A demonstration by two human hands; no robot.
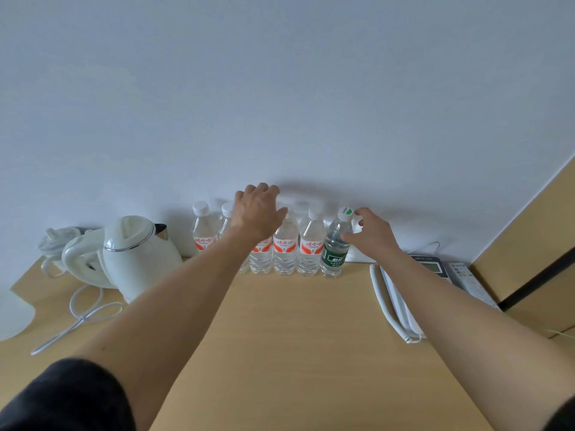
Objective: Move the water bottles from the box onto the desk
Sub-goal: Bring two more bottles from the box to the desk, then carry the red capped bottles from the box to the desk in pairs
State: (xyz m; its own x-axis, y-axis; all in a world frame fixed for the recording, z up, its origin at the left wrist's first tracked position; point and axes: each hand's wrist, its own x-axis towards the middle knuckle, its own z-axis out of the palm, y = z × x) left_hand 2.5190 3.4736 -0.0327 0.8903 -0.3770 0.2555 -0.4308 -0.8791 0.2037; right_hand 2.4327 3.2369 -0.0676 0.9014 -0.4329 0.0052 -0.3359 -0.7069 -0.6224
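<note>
Several clear water bottles with white caps stand in a row against the wall on the wooden desk point(280, 321). Most carry red labels, like one point(284, 247) in the middle; the rightmost is a green-labelled bottle point(334, 256). My left hand point(258, 213) reaches palm down over the top of a red-labelled bottle point(259, 259). Its fingers bend down behind the row, so any grip is hidden. My right hand point(370, 231) is at the green-labelled bottle's right side, with thumb on its shoulder and fingers curled by its cap. More caps show behind the row. No box is in view.
A white electric kettle point(137, 253) with its cord point(77, 315) stands left of the bottles. A desk phone point(435, 269) with a white handset point(392, 303) lies at the right, beside a wooden panel point(535, 237). A white rounded object point(12, 315) sits at the left edge.
</note>
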